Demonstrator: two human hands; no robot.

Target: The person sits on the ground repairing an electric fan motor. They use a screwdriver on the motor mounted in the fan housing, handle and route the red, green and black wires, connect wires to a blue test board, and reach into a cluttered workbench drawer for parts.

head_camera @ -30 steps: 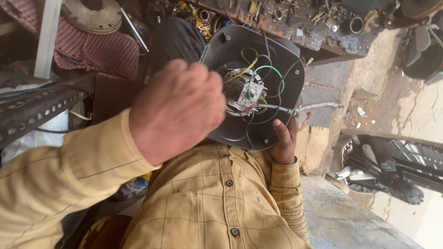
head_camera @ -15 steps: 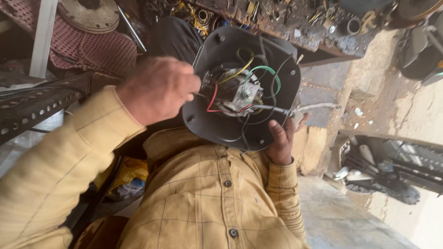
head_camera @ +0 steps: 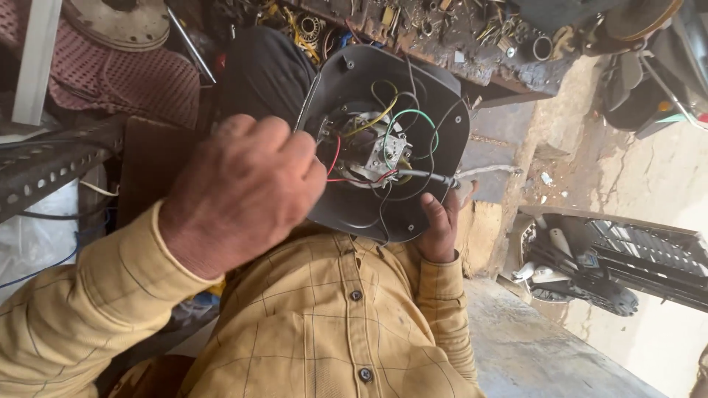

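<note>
Head view puts the dark housing (head_camera: 383, 140) just above frame centre, held over your lap in front of your yellow checked shirt (head_camera: 332, 324). Since half a second ago it sits larger in frame, and your left hand (head_camera: 243, 191) has slid lower, to its eight o'clock edge. Its open back shows a metal switch block (head_camera: 387, 147) ringed by red, green, yellow and black wires. Left grip: fist curled at the rim; you cannot tell what it pinches. Right hand (head_camera: 441, 225) clasps the rim at five o'clock. Cluttered worktop (head_camera: 472, 44) lies at twelve o'clock.
</note>
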